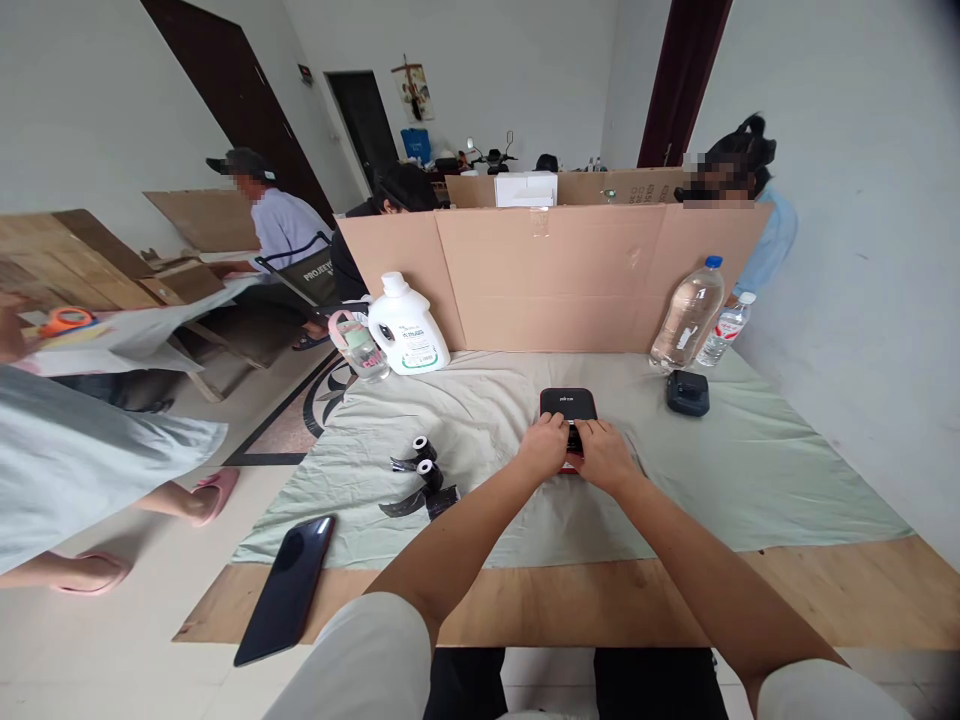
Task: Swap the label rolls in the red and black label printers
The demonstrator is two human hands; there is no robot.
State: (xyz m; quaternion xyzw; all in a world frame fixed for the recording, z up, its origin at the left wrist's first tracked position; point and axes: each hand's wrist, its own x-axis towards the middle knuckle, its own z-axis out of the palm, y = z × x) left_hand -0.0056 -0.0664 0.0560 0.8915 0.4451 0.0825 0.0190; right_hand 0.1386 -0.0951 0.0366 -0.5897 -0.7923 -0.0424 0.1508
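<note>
Both bare forearms reach forward from the bottom of the frame and meet near its centre. The left hand [546, 447] and right hand [602, 455] sit side by side, knuckles up, fingers curled downward, nearly touching.

Bright, even indoor light, soft shadows, edges warped.
</note>
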